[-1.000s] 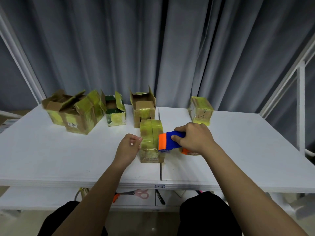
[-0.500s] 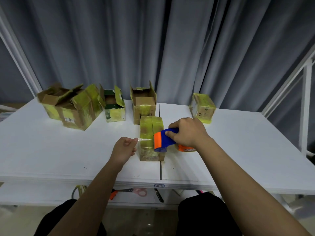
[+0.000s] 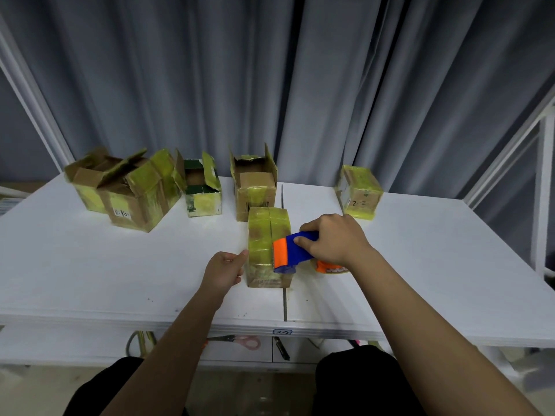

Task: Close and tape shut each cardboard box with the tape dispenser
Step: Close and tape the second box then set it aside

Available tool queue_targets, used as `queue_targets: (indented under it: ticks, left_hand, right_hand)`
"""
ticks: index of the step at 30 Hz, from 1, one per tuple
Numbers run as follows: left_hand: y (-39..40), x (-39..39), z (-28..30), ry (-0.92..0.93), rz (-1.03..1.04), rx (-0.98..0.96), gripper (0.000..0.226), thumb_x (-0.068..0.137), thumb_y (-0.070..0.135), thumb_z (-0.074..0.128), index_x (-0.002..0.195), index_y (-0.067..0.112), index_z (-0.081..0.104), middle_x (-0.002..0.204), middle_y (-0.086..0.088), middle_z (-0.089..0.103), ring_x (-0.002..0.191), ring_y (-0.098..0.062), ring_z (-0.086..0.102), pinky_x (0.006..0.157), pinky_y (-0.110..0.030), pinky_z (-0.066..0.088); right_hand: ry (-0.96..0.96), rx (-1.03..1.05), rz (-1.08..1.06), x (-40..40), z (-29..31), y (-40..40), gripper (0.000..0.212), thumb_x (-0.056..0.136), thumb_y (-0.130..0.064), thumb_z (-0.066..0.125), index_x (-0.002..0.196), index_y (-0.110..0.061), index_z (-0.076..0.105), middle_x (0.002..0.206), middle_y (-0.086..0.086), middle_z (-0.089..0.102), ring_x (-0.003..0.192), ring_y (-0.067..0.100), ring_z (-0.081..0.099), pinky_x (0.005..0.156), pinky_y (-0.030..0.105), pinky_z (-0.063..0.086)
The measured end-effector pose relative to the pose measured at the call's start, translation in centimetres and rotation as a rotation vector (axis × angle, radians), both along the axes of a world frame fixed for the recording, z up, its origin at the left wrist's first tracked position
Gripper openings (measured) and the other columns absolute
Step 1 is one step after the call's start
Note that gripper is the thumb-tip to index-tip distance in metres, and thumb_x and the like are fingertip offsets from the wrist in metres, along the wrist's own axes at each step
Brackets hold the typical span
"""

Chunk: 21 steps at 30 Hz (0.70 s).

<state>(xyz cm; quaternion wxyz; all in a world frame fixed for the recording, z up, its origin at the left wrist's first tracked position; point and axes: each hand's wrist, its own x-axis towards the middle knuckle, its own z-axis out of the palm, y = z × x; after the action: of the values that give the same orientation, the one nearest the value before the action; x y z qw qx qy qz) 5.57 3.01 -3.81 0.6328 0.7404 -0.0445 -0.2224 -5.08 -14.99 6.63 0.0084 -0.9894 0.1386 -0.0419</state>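
- The closed cardboard box (image 3: 268, 250) stands on the white bench (image 3: 90, 265), near its front edge, right beside the seam between the two bench panels; its top is covered in yellowish tape.
- The right hand (image 3: 333, 240) grips the blue and orange tape dispenser (image 3: 289, 252), fingers curled round its blue body, with the orange front end resting on the right part of the box's top.
- An orange tape roll (image 3: 330, 268) shows under the right wrist, at the back of the dispenser.
- The left hand (image 3: 223, 270) is at the left side of the box, fingers curled, thumb tip touching the box's upper left edge; it may be pinching a tape end there, but clear tape is hard to make out.
- Along the back of the bench stand four open boxes: two large ones (image 3: 132, 190) pressed together at the left, a green-lined one (image 3: 202, 187), and a plain brown one (image 3: 255, 187) just behind the closed box.
- A sealed box marked "2-2" (image 3: 359, 192) sits apart at the back right.
- Scissors (image 3: 240, 340) lie on a lower shelf under the bench edge.
- Grey curtains (image 3: 270, 70) hang behind.
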Motion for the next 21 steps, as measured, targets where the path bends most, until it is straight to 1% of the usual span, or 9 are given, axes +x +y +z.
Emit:
queue_targets:
  ticks: [2, 4, 6, 8, 11, 13, 16, 19, 21]
  left_hand:
    - [-0.2, 0.0, -0.2, 0.021, -0.002, 0.006, 0.039, 0.091, 0.032, 0.062, 0.061, 0.01, 0.049, 0.063, -0.007, 0.048, 0.061, -0.017, 0.047, 0.067, -0.027, 0.047]
    - [-0.4, 0.0, -0.2, 0.06, 0.004, 0.021, 0.042, 0.09, 0.033, 0.062, 0.059, 0.01, 0.046, 0.062, -0.009, 0.046, 0.058, -0.018, 0.044, 0.064, -0.027, 0.045]
    - [-0.5, -0.2, -0.2, 0.168, 0.021, -0.02, 0.04, 0.09, 0.033, 0.063, 0.062, 0.008, 0.048, 0.061, -0.009, 0.045, 0.056, -0.017, 0.043, 0.06, -0.026, 0.043]
    - [-0.4, -0.5, -0.1, 0.342, 0.02, -0.129, 0.036, 0.09, 0.032, 0.064, 0.066, 0.007, 0.052, 0.061, -0.007, 0.046, 0.056, -0.015, 0.044, 0.058, -0.025, 0.043]
    - [-0.1, -0.8, -0.4, 0.503, -0.014, -0.231, 0.028, 0.089, 0.035, 0.062, 0.082, 0.009, 0.058, 0.067, -0.005, 0.048, 0.058, -0.012, 0.044, 0.057, -0.022, 0.043]
    - [-0.1, -0.9, -0.6, 0.565, -0.025, -0.238, 0.03, 0.088, 0.041, 0.062, 0.09, 0.012, 0.059, 0.073, -0.002, 0.05, 0.06, -0.01, 0.043, 0.057, -0.021, 0.042]
    - [0.0, -0.7, -0.6, 0.621, -0.074, -0.163, 0.04, 0.087, 0.052, 0.058, 0.081, 0.013, 0.053, 0.067, 0.0, 0.045, 0.057, -0.008, 0.038, 0.053, -0.019, 0.036]
    - [0.3, -0.7, -0.7, 0.711, -0.067, -0.216, 0.035, 0.09, 0.044, 0.058, 0.082, 0.01, 0.054, 0.061, 0.0, 0.046, 0.049, -0.004, 0.04, 0.04, -0.013, 0.038]
    - [0.2, -1.0, -1.2, 0.631, -0.038, -0.184, 0.026, 0.095, 0.028, 0.055, 0.079, 0.007, 0.053, 0.059, -0.002, 0.047, 0.038, -0.003, 0.042, 0.035, -0.011, 0.037]
  right_hand:
    - [0.002, 0.009, -0.003, 0.0, 0.0, 0.0, 0.032, 0.094, -0.049, 0.047, 0.114, -0.031, 0.065, 0.107, -0.005, 0.068, 0.096, 0.019, 0.057, 0.075, 0.029, 0.032]
    - [0.003, 0.011, -0.002, 0.0, 0.0, 0.0, 0.033, 0.094, -0.048, 0.047, 0.115, -0.03, 0.064, 0.108, -0.004, 0.068, 0.096, 0.019, 0.057, 0.075, 0.029, 0.032]
    - [0.008, 0.017, -0.001, 0.0, -0.1, 0.0, 0.034, 0.095, -0.048, 0.046, 0.117, -0.03, 0.063, 0.11, -0.004, 0.068, 0.097, 0.019, 0.057, 0.075, 0.028, 0.032]
    - [0.007, 0.024, -0.005, 0.0, -0.2, 0.1, 0.035, 0.095, -0.048, 0.046, 0.119, -0.029, 0.063, 0.111, -0.004, 0.067, 0.099, 0.019, 0.057, 0.076, 0.029, 0.033]
    - [0.0, 0.041, -0.017, -0.1, -0.4, 0.1, 0.035, 0.095, -0.048, 0.046, 0.121, -0.03, 0.062, 0.113, -0.005, 0.067, 0.099, 0.019, 0.057, 0.078, 0.029, 0.033]
    - [-0.001, 0.054, -0.026, -0.3, -0.7, 0.0, 0.036, 0.096, -0.047, 0.045, 0.122, -0.03, 0.061, 0.115, -0.005, 0.067, 0.101, 0.019, 0.057, 0.079, 0.029, 0.033]
    - [0.005, 0.071, -0.044, -0.3, -0.9, 0.0, 0.037, 0.095, -0.048, 0.046, 0.124, -0.03, 0.06, 0.117, -0.004, 0.066, 0.103, 0.019, 0.057, 0.081, 0.03, 0.035]
    - [0.008, 0.079, -0.05, -0.3, -0.8, 0.1, 0.038, 0.095, -0.049, 0.046, 0.125, -0.03, 0.061, 0.118, -0.003, 0.065, 0.106, 0.02, 0.057, 0.085, 0.032, 0.038]
    - [0.015, 0.091, -0.053, -0.4, -0.7, 0.1, 0.038, 0.095, -0.049, 0.047, 0.125, -0.03, 0.061, 0.12, -0.003, 0.065, 0.107, 0.02, 0.057, 0.087, 0.033, 0.039]
